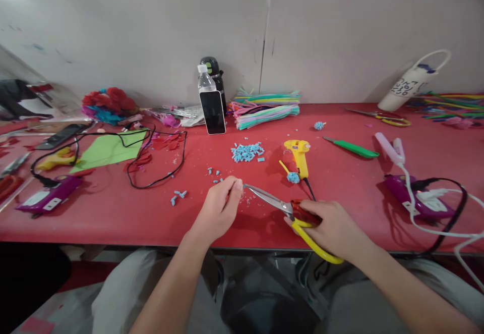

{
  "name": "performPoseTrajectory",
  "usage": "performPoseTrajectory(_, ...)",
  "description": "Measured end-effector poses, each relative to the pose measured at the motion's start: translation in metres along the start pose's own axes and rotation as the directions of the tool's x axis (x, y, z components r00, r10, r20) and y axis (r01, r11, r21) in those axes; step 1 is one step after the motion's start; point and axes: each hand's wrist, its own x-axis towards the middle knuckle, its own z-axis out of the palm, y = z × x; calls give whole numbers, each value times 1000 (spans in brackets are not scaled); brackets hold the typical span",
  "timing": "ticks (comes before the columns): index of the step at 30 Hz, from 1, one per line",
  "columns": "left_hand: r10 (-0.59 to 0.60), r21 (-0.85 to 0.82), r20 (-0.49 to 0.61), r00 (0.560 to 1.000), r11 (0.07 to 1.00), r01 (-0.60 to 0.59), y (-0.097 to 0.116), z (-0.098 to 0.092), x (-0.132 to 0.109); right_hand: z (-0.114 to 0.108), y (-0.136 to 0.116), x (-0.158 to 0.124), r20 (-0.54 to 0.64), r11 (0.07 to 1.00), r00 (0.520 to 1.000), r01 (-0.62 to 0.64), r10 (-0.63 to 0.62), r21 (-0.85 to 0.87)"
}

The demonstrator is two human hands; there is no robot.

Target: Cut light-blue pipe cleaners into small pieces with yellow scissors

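My right hand (pixel 333 228) grips scissors (pixel 270 199) by their red and yellow handles. The blades point left, nearly together, with the tips right beside the fingertips of my left hand (pixel 223 205). Thumb and finger of that hand are pinched on a small blue piece, mostly hidden, with only a bit showing by the blade tips. Beyond the hands lies a pile of short blue pieces (pixel 246 152); a few more blue pieces (pixel 179 195) are scattered to the left. A blue spiky ball (pixel 293 177) rests by the yellow glue gun (pixel 300 156), and another blue ball (pixel 319 125) lies farther back.
A phone (pixel 213 113) leans upright against a clear bottle (pixel 205 80). Bundled pipe cleaners (pixel 266 112) lie along the back partition. A green-handled knife (pixel 355 149) is at right, near a purple power strip (pixel 419 200) with cables. Black cable (pixel 157 186) loops across the left side.
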Motion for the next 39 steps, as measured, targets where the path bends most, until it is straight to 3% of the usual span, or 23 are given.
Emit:
performPoseTrajectory(9,-2,5,-27,1000,1000,2,-1,0,-1,-2,-5,1,-34,998,998,-42,44,44)
performPoseTrajectory(15,-20,10,-51,998,1000,20,-2,2,-1,-1,-2,-1,-19,1000,1000,-8,9,17)
performPoseTrajectory(39,-21,3,-9,1000,1000,21,-1,1,0,-3,-4,-1,-1,999,999,35,-35,8)
